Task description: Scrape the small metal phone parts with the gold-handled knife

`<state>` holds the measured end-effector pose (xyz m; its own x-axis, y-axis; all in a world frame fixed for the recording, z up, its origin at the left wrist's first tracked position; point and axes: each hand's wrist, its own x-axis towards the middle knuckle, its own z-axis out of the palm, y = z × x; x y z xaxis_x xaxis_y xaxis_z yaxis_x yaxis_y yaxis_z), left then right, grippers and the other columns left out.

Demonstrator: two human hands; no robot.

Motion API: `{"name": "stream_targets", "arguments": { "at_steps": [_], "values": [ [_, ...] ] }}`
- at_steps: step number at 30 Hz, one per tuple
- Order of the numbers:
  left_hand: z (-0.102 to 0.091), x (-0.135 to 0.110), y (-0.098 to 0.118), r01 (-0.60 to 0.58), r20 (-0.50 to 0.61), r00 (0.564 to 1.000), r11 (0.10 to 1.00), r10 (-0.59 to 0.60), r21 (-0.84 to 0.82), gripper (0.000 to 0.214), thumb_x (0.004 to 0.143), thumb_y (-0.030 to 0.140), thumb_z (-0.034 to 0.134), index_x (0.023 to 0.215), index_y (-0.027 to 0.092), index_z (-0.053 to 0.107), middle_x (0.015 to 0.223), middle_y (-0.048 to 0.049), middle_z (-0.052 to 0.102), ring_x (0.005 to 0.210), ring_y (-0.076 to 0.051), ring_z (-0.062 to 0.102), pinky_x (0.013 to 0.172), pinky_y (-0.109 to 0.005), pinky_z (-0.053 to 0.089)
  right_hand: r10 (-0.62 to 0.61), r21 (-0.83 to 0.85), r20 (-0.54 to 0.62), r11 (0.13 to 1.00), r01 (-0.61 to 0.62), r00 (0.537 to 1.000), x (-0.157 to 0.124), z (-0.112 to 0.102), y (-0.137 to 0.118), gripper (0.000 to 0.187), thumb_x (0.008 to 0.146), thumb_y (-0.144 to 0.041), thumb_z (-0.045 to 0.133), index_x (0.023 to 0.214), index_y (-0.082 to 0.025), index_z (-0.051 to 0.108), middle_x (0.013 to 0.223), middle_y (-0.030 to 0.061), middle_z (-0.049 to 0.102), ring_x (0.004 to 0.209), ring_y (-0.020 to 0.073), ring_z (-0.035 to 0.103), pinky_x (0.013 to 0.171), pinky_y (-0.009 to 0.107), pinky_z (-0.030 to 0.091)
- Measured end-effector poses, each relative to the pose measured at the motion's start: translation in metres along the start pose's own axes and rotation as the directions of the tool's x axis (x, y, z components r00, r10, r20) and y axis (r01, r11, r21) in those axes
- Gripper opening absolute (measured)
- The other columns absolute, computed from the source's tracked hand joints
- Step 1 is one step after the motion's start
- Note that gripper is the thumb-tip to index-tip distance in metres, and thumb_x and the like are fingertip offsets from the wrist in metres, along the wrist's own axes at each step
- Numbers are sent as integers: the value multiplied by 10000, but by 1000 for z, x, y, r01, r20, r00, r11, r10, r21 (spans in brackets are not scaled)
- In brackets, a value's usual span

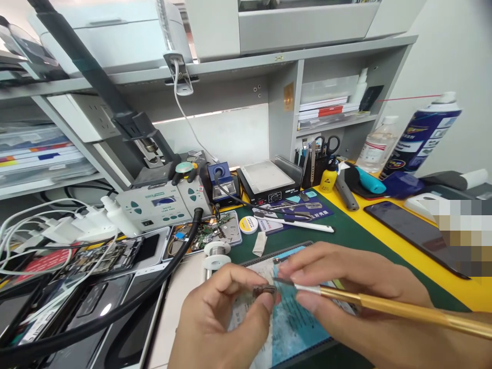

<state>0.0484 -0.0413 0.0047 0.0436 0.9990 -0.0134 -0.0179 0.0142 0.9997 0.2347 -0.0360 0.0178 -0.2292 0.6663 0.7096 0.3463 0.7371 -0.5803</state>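
Note:
My left hand (226, 318) pinches a small dark electronic part (264, 291) between thumb and fingers; its exact kind is too small to tell. In my right hand (346, 287), closed like a pen grip, is a slim gold-handled tool (400, 310) with a silver collar. Its thin dark tip points left, close by the part; whether it is a brush or a blade I cannot tell, nor whether it touches. Both hands are over a blue and white printed mat (295, 328) on the green work surface (384, 256).
A black hose (172, 256) arches across the left side, over phones and open boards. Around the back stand a solder reel (217, 251), a tray of circuit boards (211, 233), a rework station (161, 202) and a hot plate (269, 179). A phone (411, 230) lies right.

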Motion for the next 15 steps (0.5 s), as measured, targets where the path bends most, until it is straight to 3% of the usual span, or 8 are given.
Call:
{"name": "stream_targets", "arguments": {
  "at_steps": [5, 11, 15],
  "values": [
    [-4, 1, -9, 38, 47, 998, 999, -38, 6, 194, 687, 319, 794, 762, 178, 683, 753, -35, 722, 755, -154, 653, 713, -213, 513, -148, -38, -16, 988, 147, 989, -2, 5, 0, 326, 688, 64, 679, 903, -178, 721, 832, 42, 818, 804, 121, 791, 817, 91, 588],
    [-13, 6, -17, -87, 171, 983, 993, 73, 77, 93, 779, 255, 734, 829, 184, 701, 774, -34, 733, 752, -158, 695, 703, -215, 554, -194, -44, 54, 979, 197, 979, -3, 3, 3, 301, 717, 41, 687, 910, -187, 727, 820, 56, 810, 757, 148, 790, 708, 129, 626],
    [-8, 2, -11, -74, 87, 994, 994, 67, 85, 80, 733, 242, 747, 786, 202, 702, 747, -9, 726, 731, -137, 684, 682, -186, 537, -157, -58, 3, 986, 157, 988, -3, 6, 2, 344, 701, 25, 679, 916, -241, 716, 801, 33, 811, 709, 161, 790, 656, 145, 632]
  ]
}}
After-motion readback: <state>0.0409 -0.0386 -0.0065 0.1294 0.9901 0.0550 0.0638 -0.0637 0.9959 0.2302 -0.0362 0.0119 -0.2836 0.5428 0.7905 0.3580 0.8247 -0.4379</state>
